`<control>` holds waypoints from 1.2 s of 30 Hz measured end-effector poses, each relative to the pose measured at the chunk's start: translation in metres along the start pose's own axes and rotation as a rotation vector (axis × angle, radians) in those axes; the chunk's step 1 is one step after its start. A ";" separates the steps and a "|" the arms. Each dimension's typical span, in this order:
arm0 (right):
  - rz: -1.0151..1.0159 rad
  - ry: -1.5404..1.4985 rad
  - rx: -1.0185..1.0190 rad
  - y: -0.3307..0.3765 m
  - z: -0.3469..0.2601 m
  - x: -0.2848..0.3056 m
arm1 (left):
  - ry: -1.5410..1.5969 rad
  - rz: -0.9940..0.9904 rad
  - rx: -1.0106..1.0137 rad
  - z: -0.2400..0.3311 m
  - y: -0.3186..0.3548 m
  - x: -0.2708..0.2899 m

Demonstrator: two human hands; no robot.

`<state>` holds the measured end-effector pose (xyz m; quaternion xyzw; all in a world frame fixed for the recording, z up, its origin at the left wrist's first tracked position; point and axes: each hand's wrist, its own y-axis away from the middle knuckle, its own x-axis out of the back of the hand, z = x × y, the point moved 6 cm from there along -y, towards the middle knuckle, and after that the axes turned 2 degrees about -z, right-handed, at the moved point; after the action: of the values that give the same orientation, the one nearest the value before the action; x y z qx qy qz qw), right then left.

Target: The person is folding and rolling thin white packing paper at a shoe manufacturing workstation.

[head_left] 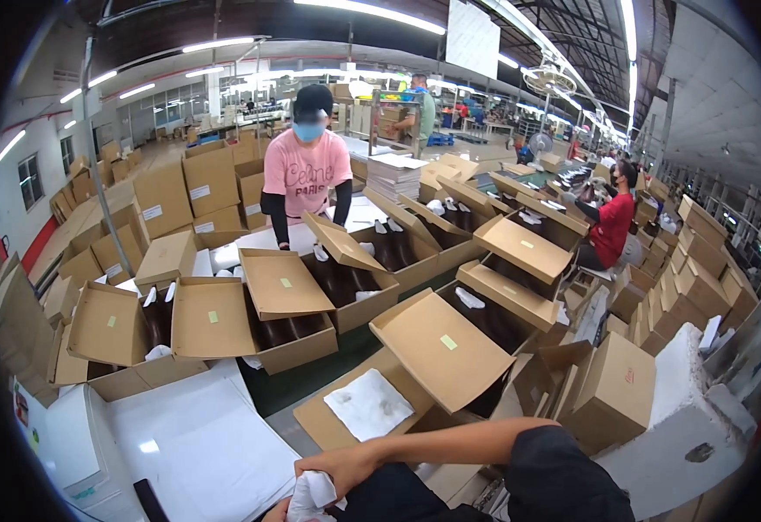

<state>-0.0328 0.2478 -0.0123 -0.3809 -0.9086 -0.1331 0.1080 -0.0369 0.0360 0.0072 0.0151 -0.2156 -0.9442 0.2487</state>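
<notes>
Hands at the lower edge: your right hand [346,467] crosses leftward and pinches crumpled white tissue [311,496]; your left hand [278,511] is barely visible, grip unclear. Tissue bunch lies just below the right hand, long axis roughly upright. Beyond, open boxes [437,348] of dark boots [280,331] crowd the bench [311,374].

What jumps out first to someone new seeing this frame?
The row of open cardboard boxes with dark footwear inside, spread across the middle of the table. Behind them, a person in a pink T-shirt leans over one box. At the bottom edge, the wearer's hand grips crumpled white tissue paper, with a stack of white sheets lying to its left.
</notes>
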 end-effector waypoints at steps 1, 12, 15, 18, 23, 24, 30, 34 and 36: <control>0.019 -0.068 -0.041 0.002 0.003 -0.007 | -0.122 -0.015 -0.021 0.001 0.006 -0.002; 0.068 -0.142 -0.071 0.007 0.002 -0.061 | -0.308 0.153 -0.150 -0.013 0.035 -0.020; 0.122 -0.059 -0.055 0.009 0.001 -0.072 | -0.250 0.257 -0.203 -0.033 0.027 -0.021; 0.342 0.115 0.068 0.010 -0.014 -0.068 | -0.141 0.328 -0.180 -0.053 0.018 -0.026; -0.074 -0.066 0.007 -0.002 -0.029 -0.056 | -0.132 0.403 -0.173 -0.073 0.017 -0.023; -0.209 -0.194 -0.064 -0.004 -0.016 -0.062 | -0.023 0.362 -0.208 -0.083 0.016 -0.023; -0.257 -0.463 -0.085 0.032 -0.037 -0.039 | -0.125 -0.014 -0.305 -0.074 -0.012 -0.021; -0.021 -0.374 -0.177 0.010 -0.022 -0.042 | -0.080 0.113 -0.333 -0.082 -0.018 -0.013; 0.019 -0.291 -0.144 -0.009 -0.017 -0.054 | -0.009 0.101 -0.289 -0.087 -0.011 -0.006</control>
<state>-0.0010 0.2002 -0.0135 -0.4116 -0.8990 -0.1404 -0.0511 -0.0243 0.0126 -0.0768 -0.0360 -0.0789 -0.9517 0.2947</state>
